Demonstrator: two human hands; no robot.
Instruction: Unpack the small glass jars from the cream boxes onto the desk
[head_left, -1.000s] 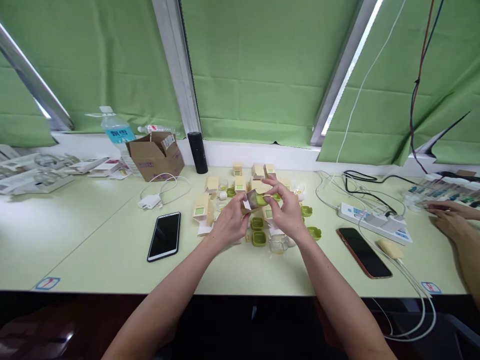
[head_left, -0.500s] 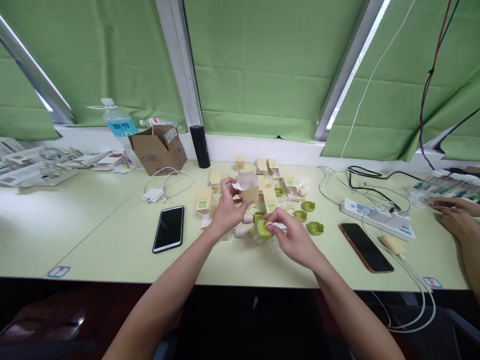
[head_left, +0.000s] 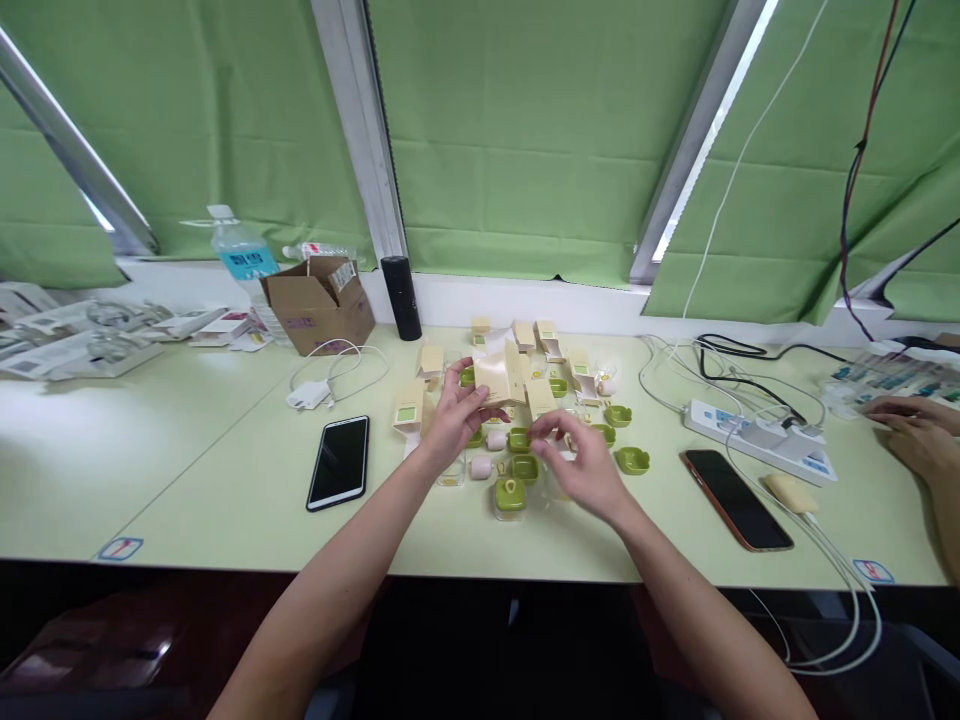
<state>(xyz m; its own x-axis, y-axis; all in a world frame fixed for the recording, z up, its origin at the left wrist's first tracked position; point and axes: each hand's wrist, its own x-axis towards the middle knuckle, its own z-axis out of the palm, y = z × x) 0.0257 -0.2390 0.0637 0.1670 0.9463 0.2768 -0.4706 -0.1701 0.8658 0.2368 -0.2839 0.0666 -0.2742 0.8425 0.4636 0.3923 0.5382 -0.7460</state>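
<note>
In my left hand (head_left: 456, 413) is a small cream cardboard box (head_left: 495, 376) with its flaps open, tilted above the cluttered table. My right hand (head_left: 581, 463) hovers to the right with fingers curved and apart, and nothing shows in them. A clear container with a green lid (head_left: 511, 494) stands near the front, in front of a green shallow dish (head_left: 525, 468). Beside these lie a pale pink cylinder (head_left: 481, 467) and a clear container (head_left: 451, 472). More green dishes (head_left: 632, 460) lie to the right.
Small cream boxes (head_left: 409, 410) stand behind and left. A white-framed phone (head_left: 338, 462) lies left, a dark phone (head_left: 736, 499) right, near a power strip (head_left: 759, 440) with cables. A brown carton (head_left: 321, 305) and black cylinder (head_left: 401, 298) stand behind. Another person's hand (head_left: 916, 428) rests far right.
My right hand has let go of the green-lidded container, which now stands on the table, and has opened. My left hand has tipped the cream box over to another side.
</note>
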